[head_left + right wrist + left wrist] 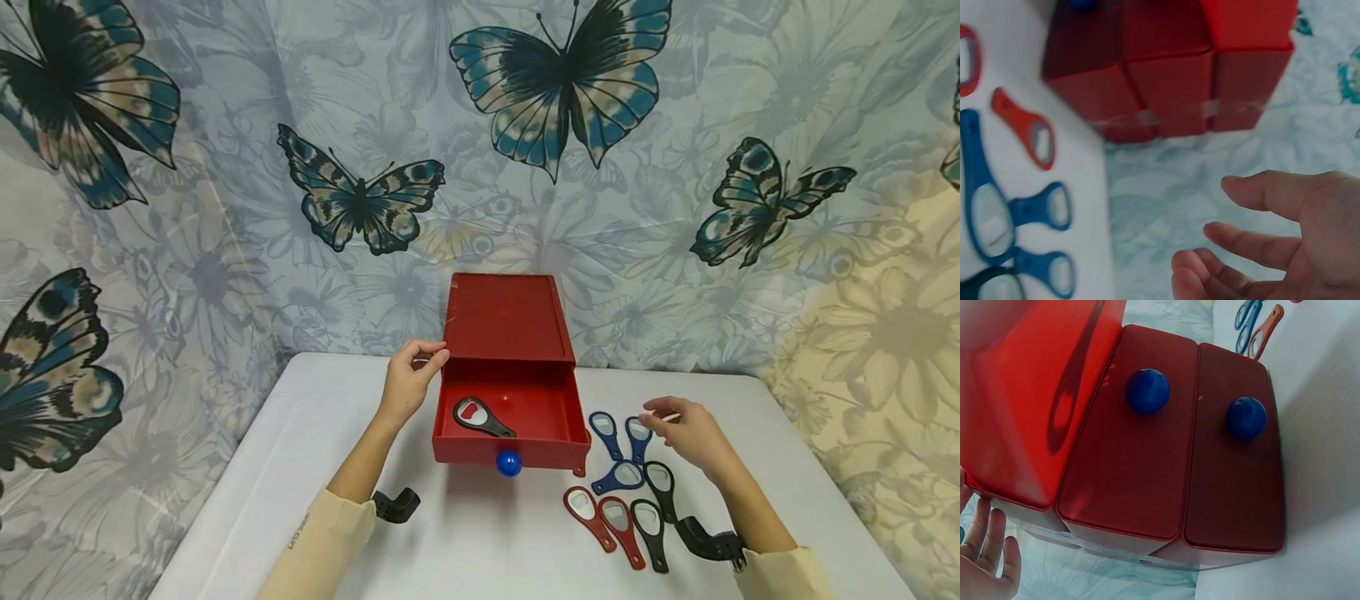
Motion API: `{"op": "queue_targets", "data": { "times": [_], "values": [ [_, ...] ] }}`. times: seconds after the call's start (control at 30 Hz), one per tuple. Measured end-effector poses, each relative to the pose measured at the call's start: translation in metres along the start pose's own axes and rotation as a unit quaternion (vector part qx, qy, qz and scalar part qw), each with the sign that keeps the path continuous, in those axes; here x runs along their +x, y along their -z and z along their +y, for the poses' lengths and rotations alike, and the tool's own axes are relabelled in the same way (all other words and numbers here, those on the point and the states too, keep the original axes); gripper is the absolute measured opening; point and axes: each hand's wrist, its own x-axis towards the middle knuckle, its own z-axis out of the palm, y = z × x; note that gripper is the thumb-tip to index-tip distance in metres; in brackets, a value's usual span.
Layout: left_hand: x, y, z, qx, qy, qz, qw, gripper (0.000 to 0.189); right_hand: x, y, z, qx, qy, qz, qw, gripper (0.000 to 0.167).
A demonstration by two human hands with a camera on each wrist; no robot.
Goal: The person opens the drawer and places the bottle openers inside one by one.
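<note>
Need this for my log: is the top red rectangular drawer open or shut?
Open: the top red rectangular drawer sticks out, showing a black oval-headed item inside.

From where I stand, the head camera looks forward and down from above the near edge, far enough to hold the surface point(465, 542), both hands point(408, 387) point(690, 433) and the patterned cloth point(637, 233) behind. The left wrist camera is very near the drawers point(1125, 462), facing their fronts, its picture turned sideways. The right wrist camera, less near, sees their right side, also turned. All three views share the drawers and some magnifying glasses point(1016, 119).
</note>
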Motion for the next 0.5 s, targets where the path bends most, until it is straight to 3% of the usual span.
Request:
{"op": "queue_targets", "data": {
  "times": [0.27, 0.5],
  "values": [
    [-0.001, 0.0, 0.0, 0.0, 0.004, -0.002, 1.0, 0.021, -0.001, -0.02, 0.039, -0.069, -0.024, -0.004, 0.9973, 0.05],
    [0.0, 0.0, -0.001, 0.005, -0.002, -0.004, 1.0, 0.02, -0.006, -0.034, 0.061, -0.15, -0.055, -0.023, 0.9868, 0.056]
  ]
}}
